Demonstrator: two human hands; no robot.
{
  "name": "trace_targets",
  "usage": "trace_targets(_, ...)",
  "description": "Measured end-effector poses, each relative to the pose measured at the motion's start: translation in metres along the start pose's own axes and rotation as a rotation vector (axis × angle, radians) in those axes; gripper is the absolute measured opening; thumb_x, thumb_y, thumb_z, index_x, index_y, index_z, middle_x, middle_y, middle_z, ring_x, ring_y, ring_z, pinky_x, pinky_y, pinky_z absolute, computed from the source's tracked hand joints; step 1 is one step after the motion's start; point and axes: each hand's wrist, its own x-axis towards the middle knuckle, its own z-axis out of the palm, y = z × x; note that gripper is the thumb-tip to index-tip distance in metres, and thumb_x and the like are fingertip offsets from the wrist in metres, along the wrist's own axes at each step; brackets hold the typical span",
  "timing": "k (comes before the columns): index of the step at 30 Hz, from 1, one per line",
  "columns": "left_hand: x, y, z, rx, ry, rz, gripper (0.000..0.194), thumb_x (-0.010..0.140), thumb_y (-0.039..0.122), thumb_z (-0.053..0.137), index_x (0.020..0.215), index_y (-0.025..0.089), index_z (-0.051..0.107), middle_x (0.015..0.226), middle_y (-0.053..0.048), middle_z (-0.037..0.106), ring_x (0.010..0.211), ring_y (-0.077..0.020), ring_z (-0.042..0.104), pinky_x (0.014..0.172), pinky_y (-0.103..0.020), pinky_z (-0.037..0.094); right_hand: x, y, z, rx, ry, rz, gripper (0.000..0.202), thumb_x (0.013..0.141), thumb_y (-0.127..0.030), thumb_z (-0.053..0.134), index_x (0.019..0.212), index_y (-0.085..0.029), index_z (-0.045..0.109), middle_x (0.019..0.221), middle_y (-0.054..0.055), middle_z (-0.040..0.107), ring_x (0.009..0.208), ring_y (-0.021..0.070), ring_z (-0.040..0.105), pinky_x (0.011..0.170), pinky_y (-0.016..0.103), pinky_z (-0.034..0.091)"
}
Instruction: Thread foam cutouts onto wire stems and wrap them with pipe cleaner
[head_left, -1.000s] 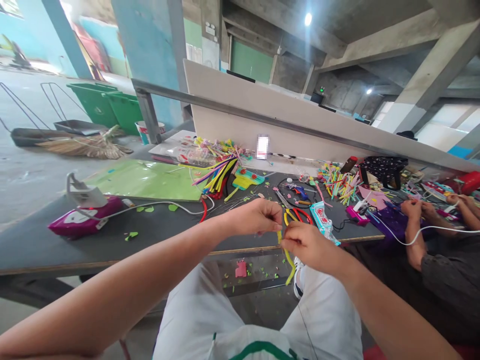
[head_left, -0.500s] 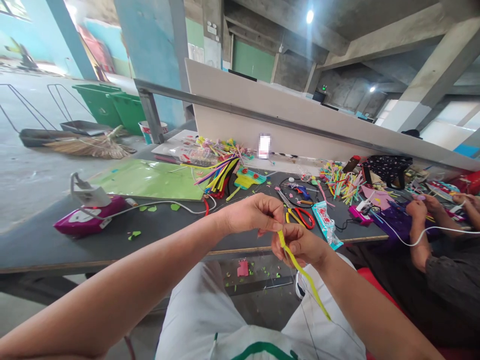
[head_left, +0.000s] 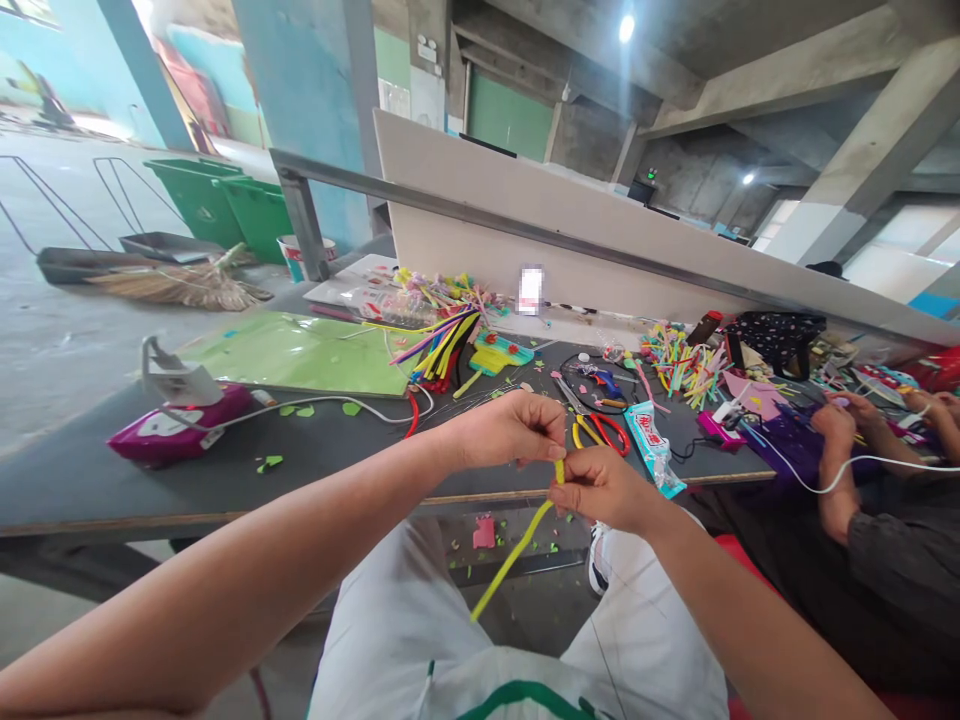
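Observation:
A yellow pipe cleaner point(head_left: 511, 562) is held between both hands above my lap, its long free end hanging down to the lower left. My left hand point(head_left: 517, 430) pinches its upper end, fingers closed. Just below and to the right, my right hand point(head_left: 600, 488) grips it with thumb and fingers closed. The short stretch between the fingertips looks thicker, as if wound. Thin wire or thread hangs below my right hand. Past the hands on the table lie red-handled scissors point(head_left: 613, 436) and a blue and white wrapper point(head_left: 651, 445).
On the grey table point(head_left: 390, 460) are a magenta power strip point(head_left: 176, 432), a green sheet point(head_left: 300, 355), bundled pipe cleaners point(head_left: 448, 352), a yellow and teal piece point(head_left: 499, 355), a glue gun point(head_left: 600, 378) and more pipe cleaners point(head_left: 682, 365). Another person's hands point(head_left: 836, 425) work at the right.
The pipe cleaner's free end has swung from the lower right to the lower left. My right hand has turned and sits slightly higher; my left hand stays nearly in place.

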Motion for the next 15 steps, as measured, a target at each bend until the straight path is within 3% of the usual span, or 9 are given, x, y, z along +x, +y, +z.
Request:
trace_targets(3,0.0,0.001,0.0,0.031,0.031,-0.013,0.017,0.071,0.026,0.065,0.067,0.012,0.055,0.055,0.005,0.049,0.045,-0.0054,0.044,0.041,-0.017,0.036,-0.006,-0.008,0.011,-0.338,0.317,-0.108,0.025,0.077,-0.022,0.058,0.054,-0.016,0.049,0.054,-0.002,0.045,0.053,0.0086,0.04,0.049,0.02,0.03)
trace_targets(5,0.0,0.002,0.0,0.027,0.029,-0.014,0.018,0.071,0.027,0.065,0.067,0.012,0.055,0.056,0.004,0.049,0.045,-0.0054,0.045,0.042,-0.017,0.037,-0.009,-0.009,0.015,-0.277,0.369,-0.062,0.02,0.078,-0.021,0.056,0.059,-0.016,0.054,0.056,-0.002,0.047,0.053,0.0085,0.04,0.05,0.021,0.03)
trace_targets(7,-0.001,0.004,0.0,0.007,-0.001,-0.006,0.018,0.072,0.027,0.065,0.067,0.012,0.055,0.057,0.004,0.05,0.045,-0.0053,0.045,0.042,-0.017,0.037,-0.011,-0.007,0.013,0.024,0.191,0.06,0.015,0.081,-0.026,0.056,0.072,-0.015,0.061,0.057,-0.003,0.053,0.045,0.0059,0.039,0.044,0.019,0.029)
trace_targets(11,-0.001,0.011,0.002,-0.075,-0.072,0.031,0.019,0.071,0.027,0.066,0.066,0.012,0.056,0.061,0.002,0.053,0.044,-0.0048,0.045,0.041,-0.017,0.038,-0.01,0.008,-0.001,0.671,-0.325,0.177,0.028,0.078,-0.04,0.064,0.087,-0.012,0.064,0.063,0.0,0.061,0.03,0.001,0.034,0.032,0.016,0.024)
trace_targets(13,0.0,0.013,0.003,-0.107,-0.091,0.044,0.019,0.071,0.026,0.066,0.066,0.011,0.056,0.063,0.001,0.053,0.044,-0.0047,0.045,0.041,-0.017,0.038,-0.007,0.015,-0.006,0.83,-0.451,0.149,0.032,0.077,-0.042,0.065,0.085,-0.012,0.065,0.065,0.002,0.064,0.031,0.0028,0.042,0.031,0.016,0.029)
trace_targets(15,0.0,0.014,0.003,-0.116,-0.097,0.05,0.018,0.071,0.025,0.066,0.066,0.011,0.056,0.063,0.001,0.054,0.044,-0.0047,0.045,0.041,-0.017,0.037,-0.004,0.018,-0.008,0.868,-0.49,0.111,0.031,0.078,-0.041,0.064,0.085,-0.011,0.067,0.068,0.004,0.065,0.032,0.0044,0.047,0.032,0.016,0.032)
